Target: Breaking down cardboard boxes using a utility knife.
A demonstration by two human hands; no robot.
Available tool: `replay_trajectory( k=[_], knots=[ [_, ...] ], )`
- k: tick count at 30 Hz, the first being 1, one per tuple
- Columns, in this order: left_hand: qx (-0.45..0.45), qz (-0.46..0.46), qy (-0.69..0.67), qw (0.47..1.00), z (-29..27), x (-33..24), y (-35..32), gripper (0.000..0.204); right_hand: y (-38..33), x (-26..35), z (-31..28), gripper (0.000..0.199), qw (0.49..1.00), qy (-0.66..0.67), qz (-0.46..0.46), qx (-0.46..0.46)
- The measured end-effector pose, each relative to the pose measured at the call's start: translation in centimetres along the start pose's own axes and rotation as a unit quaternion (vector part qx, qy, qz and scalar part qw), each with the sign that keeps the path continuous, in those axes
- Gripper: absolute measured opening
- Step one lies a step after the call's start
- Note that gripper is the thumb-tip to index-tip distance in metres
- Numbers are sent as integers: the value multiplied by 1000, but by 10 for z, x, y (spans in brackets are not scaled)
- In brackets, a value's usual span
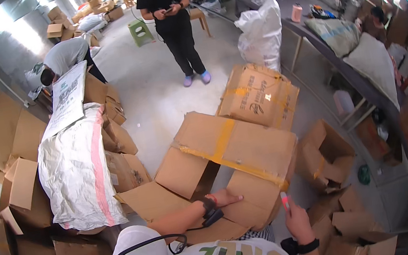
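A large cardboard box (258, 143) stands in front of me, with yellow tape along its top and edge and its near flaps spread. My left hand (224, 198) grips one of those flaps, thumb lying over the cardboard; its other fingers are mostly hidden. Just right of the box's taped corner, my right hand (298, 218) is closed around a slim red-and-white tool, which looks like a box cutter (285, 201). The tool's tip points up, close to the tape. A dark gap shows between the flaps.
Beyond the box sits a taped carton (256, 98) beside a white plastic sack (261, 34). Open cartons (325, 156) lie right; a woven sack (74, 173) rests on boxes left. A long table (307, 37) runs along the right. A standing person (167, 23) and a bending person (65, 56) are farther off.
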State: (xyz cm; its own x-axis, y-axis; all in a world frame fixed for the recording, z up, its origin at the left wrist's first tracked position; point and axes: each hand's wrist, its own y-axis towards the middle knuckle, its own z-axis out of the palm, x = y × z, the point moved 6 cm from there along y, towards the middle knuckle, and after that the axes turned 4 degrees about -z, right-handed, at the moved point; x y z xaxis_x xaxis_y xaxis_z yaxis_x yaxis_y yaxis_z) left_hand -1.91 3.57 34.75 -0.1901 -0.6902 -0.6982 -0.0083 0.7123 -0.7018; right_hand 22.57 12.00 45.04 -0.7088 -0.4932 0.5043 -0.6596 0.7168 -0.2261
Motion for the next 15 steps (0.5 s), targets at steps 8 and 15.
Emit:
replay_trajectory(
  k=[8, 15],
  knots=[
    [-89, 20, -29, 995, -18, -12, -5, 64, 63, 49, -42, 80, 990, -69, 30, -122],
    [-87, 74, -24, 993, -53, 2, 10, 63, 148, 89, -4, 69, 906, -310, -198, -211]
  ],
)
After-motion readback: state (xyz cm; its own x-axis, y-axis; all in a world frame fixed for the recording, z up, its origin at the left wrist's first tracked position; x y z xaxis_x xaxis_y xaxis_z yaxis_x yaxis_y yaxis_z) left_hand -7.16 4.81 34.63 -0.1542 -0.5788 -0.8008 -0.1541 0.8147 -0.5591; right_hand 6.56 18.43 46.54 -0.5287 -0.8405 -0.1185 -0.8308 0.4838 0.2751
